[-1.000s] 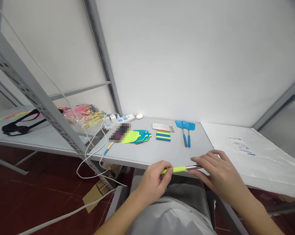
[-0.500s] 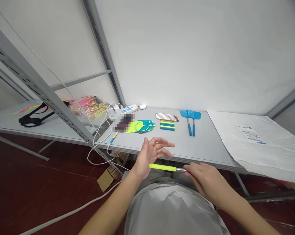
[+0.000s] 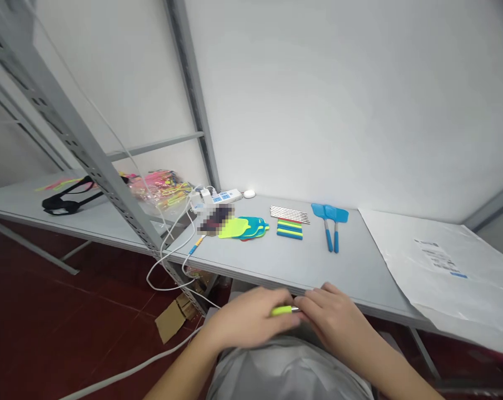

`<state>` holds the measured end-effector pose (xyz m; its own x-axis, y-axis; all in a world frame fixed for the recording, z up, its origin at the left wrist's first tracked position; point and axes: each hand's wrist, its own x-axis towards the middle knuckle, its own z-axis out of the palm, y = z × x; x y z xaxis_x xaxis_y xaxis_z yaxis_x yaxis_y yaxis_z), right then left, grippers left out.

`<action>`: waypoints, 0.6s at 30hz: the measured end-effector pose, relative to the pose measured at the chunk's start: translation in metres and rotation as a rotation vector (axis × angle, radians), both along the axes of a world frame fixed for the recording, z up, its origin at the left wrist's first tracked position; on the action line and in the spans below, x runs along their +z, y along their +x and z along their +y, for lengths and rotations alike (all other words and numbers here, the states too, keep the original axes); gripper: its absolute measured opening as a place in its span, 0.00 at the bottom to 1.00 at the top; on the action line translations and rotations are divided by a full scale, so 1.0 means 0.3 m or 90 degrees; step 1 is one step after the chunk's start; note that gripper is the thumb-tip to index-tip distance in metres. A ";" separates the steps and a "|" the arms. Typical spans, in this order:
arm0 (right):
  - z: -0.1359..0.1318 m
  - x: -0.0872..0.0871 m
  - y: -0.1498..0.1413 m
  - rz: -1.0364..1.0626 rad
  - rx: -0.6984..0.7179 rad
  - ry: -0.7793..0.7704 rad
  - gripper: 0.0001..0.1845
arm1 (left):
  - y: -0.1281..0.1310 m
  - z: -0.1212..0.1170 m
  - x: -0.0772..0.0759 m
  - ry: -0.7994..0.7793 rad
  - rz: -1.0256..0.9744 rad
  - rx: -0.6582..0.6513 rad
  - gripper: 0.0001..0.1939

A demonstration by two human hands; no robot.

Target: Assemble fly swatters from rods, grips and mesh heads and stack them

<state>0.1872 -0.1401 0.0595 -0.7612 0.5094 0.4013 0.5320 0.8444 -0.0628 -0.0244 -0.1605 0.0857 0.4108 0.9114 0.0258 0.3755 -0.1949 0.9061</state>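
My left hand [image 3: 251, 319] is closed round a yellow-green handle [image 3: 283, 310] just below the table's front edge. My right hand [image 3: 332, 319] meets it from the right, fingers pinched on the metal rod end of the same handle. Only a short piece of the handle shows between the two hands. On the grey table [image 3: 301, 266] lie two blue fly swatters [image 3: 331, 222], a stack of coloured handles [image 3: 290, 229], a bundle of metal rods [image 3: 289, 214] and a pile of swatter heads [image 3: 243, 228].
A white plastic sheet [image 3: 443, 261] covers the table's right part. A power strip [image 3: 218, 197] with cables sits at the back left beside a slanted metal rack post [image 3: 93, 161]. Pink and yellow packets [image 3: 159, 186] and a black strap [image 3: 65, 203] lie on the left shelf.
My left hand, open above the handle half a second ago, has closed over it. My right hand slid left along the rod, so the hands now touch. The view tilted down slightly.
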 end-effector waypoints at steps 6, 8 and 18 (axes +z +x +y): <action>0.228 0.012 -0.218 0.128 -0.029 0.091 0.24 | -0.121 0.075 -0.100 -0.078 -0.244 0.245 0.14; 0.310 -0.025 -0.321 0.205 -0.070 0.065 0.27 | -0.153 0.124 -0.143 -0.132 -0.380 0.333 0.19; 0.545 -0.201 -0.780 -0.053 -0.079 -0.021 0.39 | -0.209 0.198 -0.275 -0.114 -0.650 0.621 0.23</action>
